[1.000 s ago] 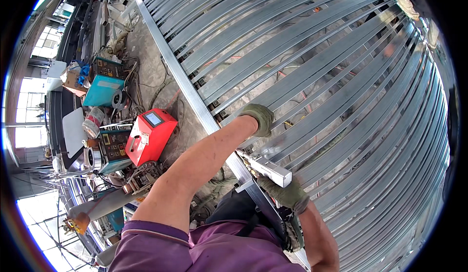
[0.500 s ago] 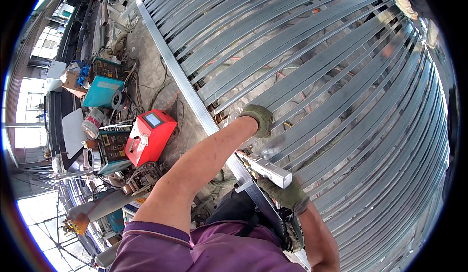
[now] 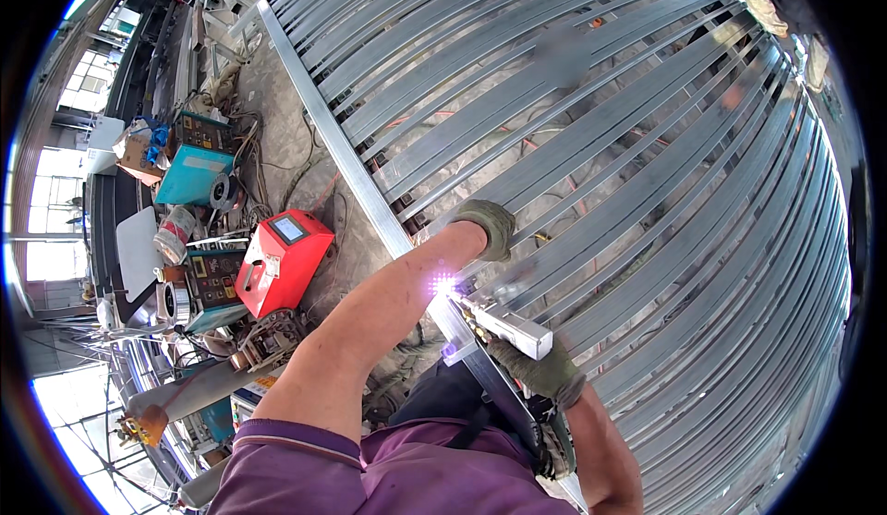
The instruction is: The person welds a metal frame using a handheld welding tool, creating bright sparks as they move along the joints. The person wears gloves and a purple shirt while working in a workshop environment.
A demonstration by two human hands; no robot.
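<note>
My right hand [image 3: 545, 370], in an olive-green glove, is closed around a welding gun [image 3: 514, 327] with a silver box-shaped body. Its tip points at a long galvanized rail [image 3: 349, 166], where a bright white-violet spark [image 3: 444, 284] glows at the joint with the slats. Just beyond the spark, my left hand [image 3: 492, 227], gloved as well, curls over one of the flat metal slats [image 3: 545, 166]. Its fingertips are turned down and partly hidden. My left forearm crosses above the rail.
Many parallel slats spread out to the right. Left of the rail stand a red machine [image 3: 285, 258] with a small screen and teal machines [image 3: 196, 159], with cables [image 3: 305, 169] on the concrete floor. Someone else's glove [image 3: 761, 2] shows at the far right edge.
A bright violet-white spark has appeared at the welding gun's tip, with a violet glint on the rail below it. Both hands have stayed almost where they were.
</note>
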